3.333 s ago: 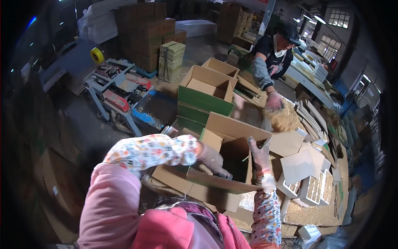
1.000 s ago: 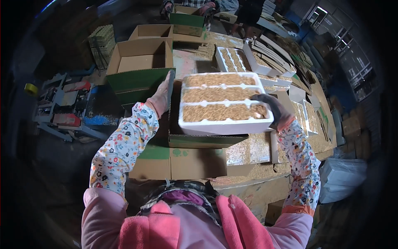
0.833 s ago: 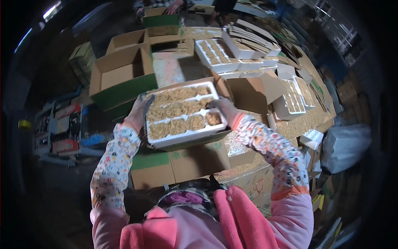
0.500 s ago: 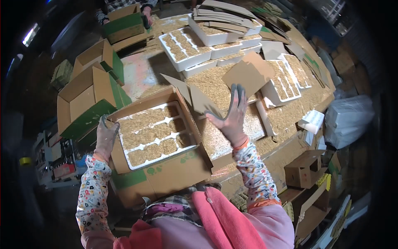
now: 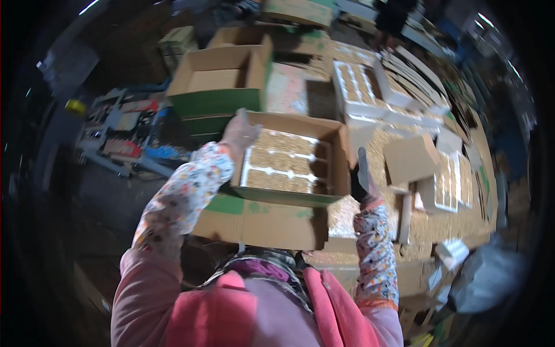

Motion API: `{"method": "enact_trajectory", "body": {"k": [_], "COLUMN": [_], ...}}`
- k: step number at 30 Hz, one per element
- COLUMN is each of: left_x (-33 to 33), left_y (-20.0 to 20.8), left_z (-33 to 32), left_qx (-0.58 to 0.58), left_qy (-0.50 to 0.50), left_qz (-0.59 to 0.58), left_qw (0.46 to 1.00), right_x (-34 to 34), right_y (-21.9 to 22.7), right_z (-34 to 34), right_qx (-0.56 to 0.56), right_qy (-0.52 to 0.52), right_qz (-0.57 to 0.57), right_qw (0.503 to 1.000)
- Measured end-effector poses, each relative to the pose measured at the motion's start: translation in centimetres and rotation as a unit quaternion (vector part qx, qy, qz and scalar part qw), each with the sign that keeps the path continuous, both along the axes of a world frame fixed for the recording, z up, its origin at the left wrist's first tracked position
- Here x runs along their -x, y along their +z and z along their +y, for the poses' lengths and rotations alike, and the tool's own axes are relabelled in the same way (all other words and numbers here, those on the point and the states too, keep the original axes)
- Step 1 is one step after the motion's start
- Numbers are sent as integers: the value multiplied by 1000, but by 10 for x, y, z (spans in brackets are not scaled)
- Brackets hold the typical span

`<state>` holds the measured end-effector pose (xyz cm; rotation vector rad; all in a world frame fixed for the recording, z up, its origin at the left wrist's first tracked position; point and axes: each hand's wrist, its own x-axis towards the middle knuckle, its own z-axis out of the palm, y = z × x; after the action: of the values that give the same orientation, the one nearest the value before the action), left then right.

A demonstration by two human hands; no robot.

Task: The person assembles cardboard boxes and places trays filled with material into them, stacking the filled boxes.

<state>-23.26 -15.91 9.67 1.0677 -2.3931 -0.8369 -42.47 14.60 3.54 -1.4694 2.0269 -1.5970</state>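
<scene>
1. Head view, change: since the frame half a second ago, the right hand (image 5: 363,180) has been brought in from over the worktop (image 5: 288,87) to just beside the right wall of the carton (image 5: 295,122). The left hand (image 5: 240,137) has been kept at the left wall, and the whole view has been swung round.
2. Head view, hands: the left hand is laid at the rim near the far left corner; how tightly it is closed cannot be told. The right hand is held wide, its fingers pointed away from the body and nothing seen in its grasp; whether the wall is touched cannot be told through the blur.
3. Head view, main thing: the white foam tray (image 5: 289,174), its rows packed with straw-coloured filling (image 5: 280,162), is set flat inside the carton, below the rim.
4. Head view, surroundings: a loose cardboard sheet (image 5: 411,159) is seen on the right, and a green-sided carton (image 5: 217,102) beyond the left hand.
5. Step, as judged: the tray appears to be in its place, with the carton being steadied or squared. Even pressure on both walls is called for, with the rim kept unbent.
</scene>
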Motion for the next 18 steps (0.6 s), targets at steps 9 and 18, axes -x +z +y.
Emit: {"method": "enact_trajectory", "body": {"k": [9, 18], "left_x": [-43, -36], "left_y": [59, 5], "left_z": [17, 78], "left_qx": [73, 284], "left_qy": [20, -338], "left_qz": [272, -20], "left_qw": [959, 897], "right_x": [-78, -6], "right_y": [179, 59], "right_z": [-22, -53], "right_qx": [-1, -235], "right_qy": [-194, 439], "right_qz": [108, 484], "right_qw": [975, 720]}}
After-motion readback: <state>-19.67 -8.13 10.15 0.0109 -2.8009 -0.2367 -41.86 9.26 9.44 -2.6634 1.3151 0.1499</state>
